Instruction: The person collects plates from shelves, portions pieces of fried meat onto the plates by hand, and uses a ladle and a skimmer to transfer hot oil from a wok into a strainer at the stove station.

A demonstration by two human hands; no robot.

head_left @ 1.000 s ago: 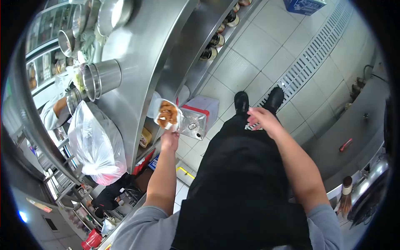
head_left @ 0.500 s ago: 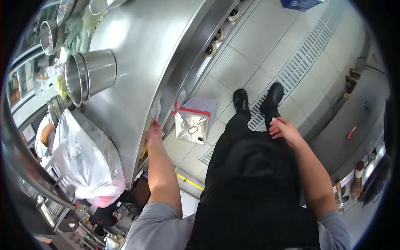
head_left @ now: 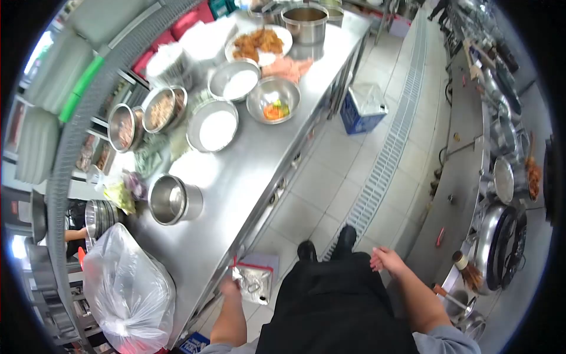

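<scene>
My left hand [head_left: 230,287] hangs at the front edge of the long steel counter [head_left: 236,194], beside a square metal tin with a red band [head_left: 256,284] on the floor. Its fingers curl downward and I cannot see whether anything is in them. My right hand [head_left: 386,260] is held out over my black apron [head_left: 336,307] with fingers apart and nothing in it. My black shoes [head_left: 327,245] stand next to the floor drain.
On the counter are a steel pot [head_left: 169,200], a clear plastic bag [head_left: 127,289], bowls of white stuff [head_left: 217,127], a bowl of vegetables [head_left: 272,101] and a plate of fried food [head_left: 259,42]. A blue crate [head_left: 362,109] and drain grate [head_left: 383,171] are on the floor. Pans fill the right counter [head_left: 471,171].
A second ago my left hand held a container of fried food; it went under the counter and the hand came back without it. My view has tilted up along the counter.
</scene>
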